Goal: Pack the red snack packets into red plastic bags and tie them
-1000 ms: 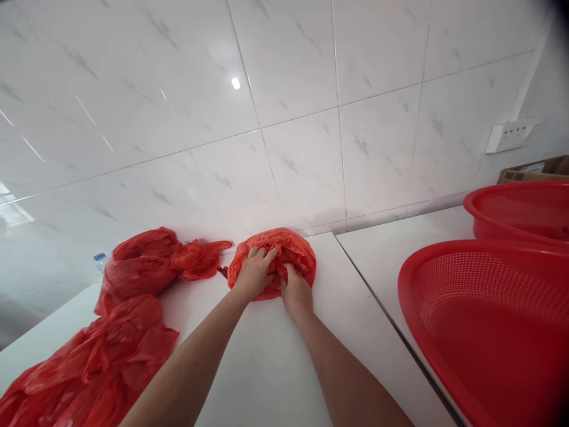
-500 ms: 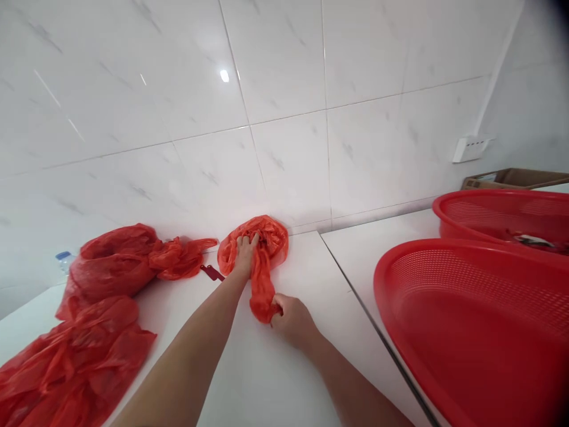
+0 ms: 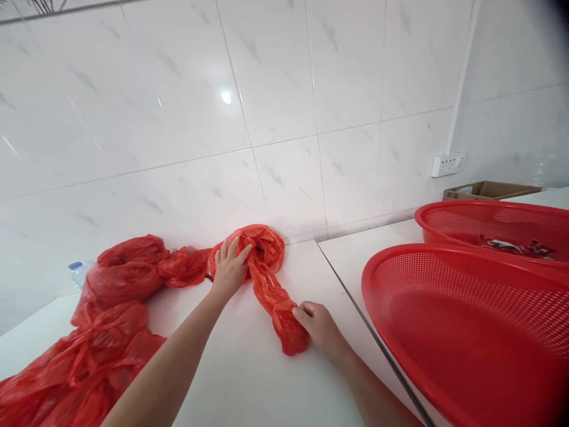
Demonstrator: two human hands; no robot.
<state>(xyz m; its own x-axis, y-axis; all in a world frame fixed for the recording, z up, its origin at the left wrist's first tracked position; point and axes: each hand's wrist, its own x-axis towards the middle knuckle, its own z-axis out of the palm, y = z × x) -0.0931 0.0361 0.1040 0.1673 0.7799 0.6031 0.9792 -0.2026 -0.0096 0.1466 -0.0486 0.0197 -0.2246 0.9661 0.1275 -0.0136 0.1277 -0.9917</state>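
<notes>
A red plastic bag point(image 3: 275, 246) lies crumpled against the tiled wall, its twisted end stretched toward me over the white table. My left hand point(image 3: 231, 267) rests on the bag's bunched body, fingers spread. Pinched in my right hand point(image 3: 317, 323) is the bag's long loose end, which hangs down to the tabletop. What lies inside the bag is hidden. A small dark red piece point(image 3: 208, 277) shows partly beside my left wrist.
More red plastic bags point(image 3: 124, 267) pile up on the left, near a bottle with a blue cap point(image 3: 76, 267). Two red perforated baskets point(image 3: 377, 261) stand on the right, the back one holding small items. Behind them are a cardboard box point(image 3: 489, 190) and a wall socket point(image 3: 446, 165).
My right hand has drawn the bag's end to the right and toward me. My left hand has shifted left and its fingers have spread. The view has tilted up.
</notes>
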